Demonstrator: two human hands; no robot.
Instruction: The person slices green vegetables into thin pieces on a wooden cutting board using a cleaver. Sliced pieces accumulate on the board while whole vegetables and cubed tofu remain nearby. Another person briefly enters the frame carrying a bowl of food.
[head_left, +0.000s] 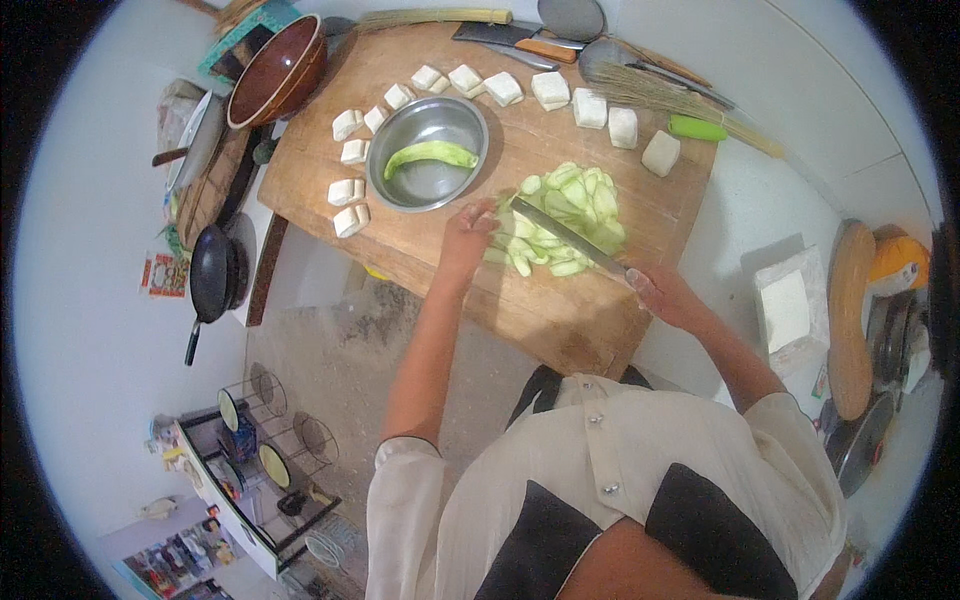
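Note:
My right hand (657, 291) grips the handle of a kitchen knife (566, 234), its blade seen nearly edge-on over a pile of pale green vegetable slices (585, 202). At the left edge of that pile is my left hand (472, 229), its fingers bent and blurred; whether they pinch a slice is unclear. Just beyond the left hand stands a steel bowl (429, 193) with one peeled, curved green vegetable (431, 156) in it. All of this is on a wooden board (525, 322).
Several white dough pieces (503, 88) curve around the board's far and left sides. A cleaver (495, 34), an orange-handled knife (546, 50) and a straw brush (660, 94) lie along the back. A brown basin (277, 71) stands at the far left, a black pan (211, 274) nearer.

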